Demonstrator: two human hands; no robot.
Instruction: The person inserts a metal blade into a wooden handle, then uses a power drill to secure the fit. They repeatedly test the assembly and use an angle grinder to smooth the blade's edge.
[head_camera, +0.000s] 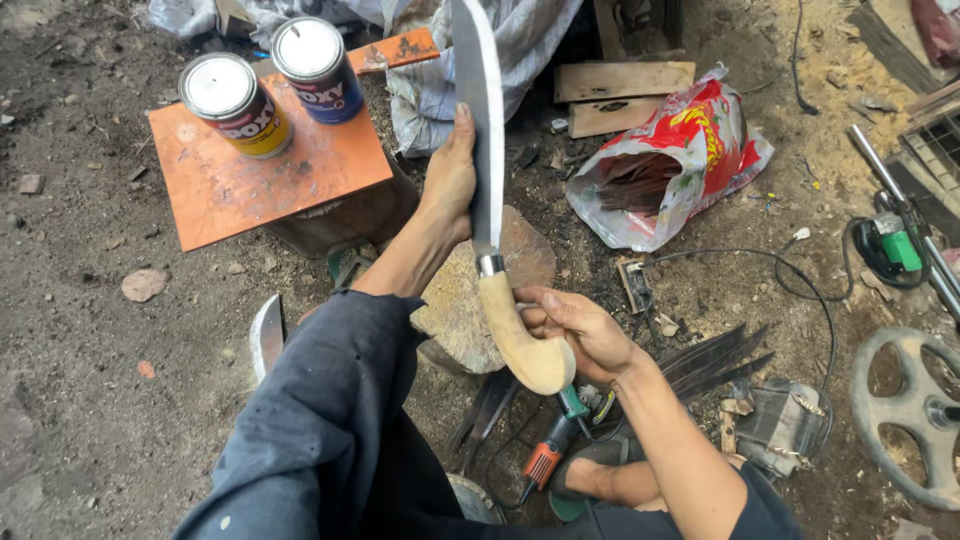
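Item, lower centre of the frame: one large knife, held upright by our two hands. Our right hand has its fingers clenched round the pale wooden handle, carrying the weight; our left hand lies open and flat along the back of the steel blade, steadying it, it seems, so the edge can be sighted.

Item, below the hands: one power tool with orange and green body on the dirt floor, beside a bundle of dark unfinished blades, too overlapped to count. One further bare blade lies at left of our sleeve.

Item, behind the knife: one flat stone.

Item, upper left: one orange metal surface bearing two tins, one yellow, one blue, both lidded and upright.

Item, upper right: one red and white plastic bag, mouth open, dark strips within; two wooden boards beyond it
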